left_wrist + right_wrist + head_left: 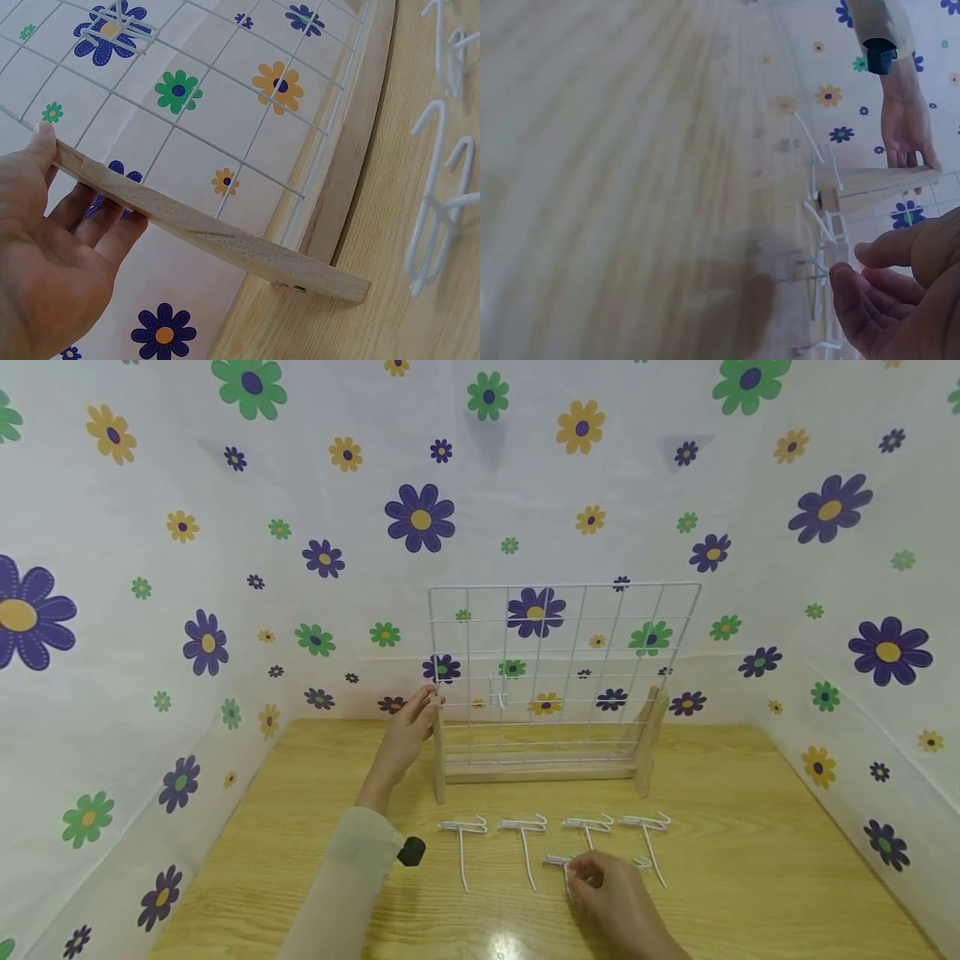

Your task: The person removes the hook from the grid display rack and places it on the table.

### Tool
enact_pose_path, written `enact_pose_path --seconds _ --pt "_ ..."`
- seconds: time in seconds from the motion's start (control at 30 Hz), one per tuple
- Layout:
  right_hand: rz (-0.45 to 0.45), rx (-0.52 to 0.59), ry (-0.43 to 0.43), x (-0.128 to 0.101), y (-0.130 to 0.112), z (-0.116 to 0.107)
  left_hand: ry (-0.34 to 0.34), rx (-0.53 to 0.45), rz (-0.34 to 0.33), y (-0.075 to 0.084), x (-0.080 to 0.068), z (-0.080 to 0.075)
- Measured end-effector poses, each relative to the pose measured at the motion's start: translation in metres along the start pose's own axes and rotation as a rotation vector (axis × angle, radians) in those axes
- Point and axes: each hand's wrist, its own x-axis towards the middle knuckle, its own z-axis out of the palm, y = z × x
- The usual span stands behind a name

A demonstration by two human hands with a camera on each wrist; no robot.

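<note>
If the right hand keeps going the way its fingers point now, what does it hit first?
Probably the white wire hook lying on the table: the right hand has its fingertips right at it in the head view. Actual contact is unclear.

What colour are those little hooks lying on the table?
White; the hooks show best in the head view.

This is looking like a staged recording booth rather than a lived-in room. A white flowered cloth (225, 568) is hanging as backdrop behind and to both sides of the wooden surface (750, 827), closing it in. On the surface, a wire grid (562, 668) in a wooden stand is standing near the back cloth, and white hooks (555, 835) are lying in a neat row just in front of the grid.
</note>
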Motion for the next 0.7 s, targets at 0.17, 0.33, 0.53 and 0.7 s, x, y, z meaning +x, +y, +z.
enact_pose_path --seconds 0.17,0.33,0.53,0.7 --pt "-0.012 -0.035 0.054 0.009 -0.006 -0.006 0.008 -0.004 0.001 0.002 -0.002 0.001" --pt "-0.061 -0.055 0.125 0.022 -0.015 -0.017 0.006 0.000 0.006 0.001 -0.002 0.001" --pt "-0.106 -0.052 0.201 0.038 -0.028 -0.031 -0.003 0.005 0.013 0.003 -0.003 0.000" --pt "-0.166 -0.070 0.263 0.053 -0.038 -0.038 -0.006 0.002 0.012 0.003 -0.004 0.000"
